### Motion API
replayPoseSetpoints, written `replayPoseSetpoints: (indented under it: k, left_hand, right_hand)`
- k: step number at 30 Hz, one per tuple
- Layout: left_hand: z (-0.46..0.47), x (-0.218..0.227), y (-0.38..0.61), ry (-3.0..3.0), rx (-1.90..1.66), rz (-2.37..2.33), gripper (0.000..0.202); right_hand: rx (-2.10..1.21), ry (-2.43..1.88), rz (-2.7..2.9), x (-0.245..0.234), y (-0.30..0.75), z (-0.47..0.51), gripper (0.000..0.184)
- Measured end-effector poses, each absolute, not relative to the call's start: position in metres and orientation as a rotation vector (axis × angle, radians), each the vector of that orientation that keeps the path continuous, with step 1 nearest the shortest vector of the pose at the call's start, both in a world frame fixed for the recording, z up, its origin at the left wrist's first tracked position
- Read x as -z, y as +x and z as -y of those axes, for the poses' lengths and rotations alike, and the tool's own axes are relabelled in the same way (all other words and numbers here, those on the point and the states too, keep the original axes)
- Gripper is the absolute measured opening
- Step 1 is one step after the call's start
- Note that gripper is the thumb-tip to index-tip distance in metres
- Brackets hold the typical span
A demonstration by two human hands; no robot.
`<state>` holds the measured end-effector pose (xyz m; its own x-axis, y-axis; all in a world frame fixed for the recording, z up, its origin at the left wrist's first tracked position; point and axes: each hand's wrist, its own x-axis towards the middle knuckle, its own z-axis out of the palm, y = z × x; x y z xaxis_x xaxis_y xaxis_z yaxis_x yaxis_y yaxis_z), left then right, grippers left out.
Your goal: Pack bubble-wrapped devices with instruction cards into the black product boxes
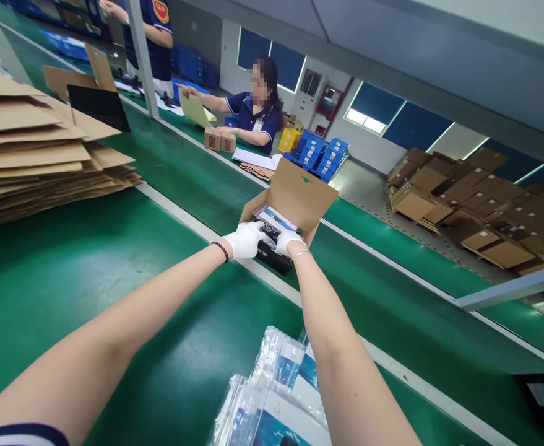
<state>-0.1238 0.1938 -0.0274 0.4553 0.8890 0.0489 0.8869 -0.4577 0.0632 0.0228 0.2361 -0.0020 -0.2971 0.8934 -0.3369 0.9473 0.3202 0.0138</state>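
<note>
An open carton (304, 193), black outside and brown inside with its lid up, stands at the edge of the conveyor. Inside it lie a white-and-blue printed piece (277, 218) and a dark bundle (270, 233), partly in clear wrapping. My left hand (246, 240), in a white glove, reaches in over the near left side with its fingers bent at the dark bundle. Gloved in white too, my right hand (289, 241) is inside at the right with curled fingers. What exactly the fingertips grip is hidden.
Flattened cardboard (30, 142) is piled at left. Plastic-wrapped printed packs (276, 396) lie on the green bench (169, 347) below my arms. Across the conveyor (374, 272), a seated person (257, 111) handles a yellowish sheet. A black box (543, 396) sits at lower right.
</note>
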Motion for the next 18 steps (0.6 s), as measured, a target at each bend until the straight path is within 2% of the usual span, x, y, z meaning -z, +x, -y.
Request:
replayPoseSetpoints:
  k: [3, 8, 11, 14, 16, 18]
  left_hand:
    - [-0.187, 0.025, -0.111, 2.654, -0.239, -1.55, 0.049]
    - [-0.183, 0.015, -0.09, 2.575, -0.012, -1.593, 0.049]
    - [-0.18, 0.012, -0.076, 2.609, 0.056, -1.607, 0.049]
    - [-0.177, 0.011, -0.06, 2.64, 0.08, -1.607, 0.041]
    - [-0.176, 0.011, -0.053, 2.628, 0.101, -1.589, 0.039]
    - [-0.173, 0.009, -0.049, 2.647, 0.05, -1.561, 0.042]
  right_hand:
    - [0.255, 1.69, -2.287, 0.002, 0.035, -0.227, 0.039]
    - [0.211, 1.805, -2.273, -0.04, 0.044, -0.202, 0.044]
    - [0.157, 1.925, -2.321, -0.063, 0.077, -0.158, 0.039]
    - [0.203, 2.034, -2.278, -0.057, 0.131, -0.092, 0.038]
    - [0.348, 2.055, -2.141, -0.036, 0.166, -0.043, 0.045]
    - [0.507, 2.02, -2.059, -0.008, 0.192, 0.001, 0.076]
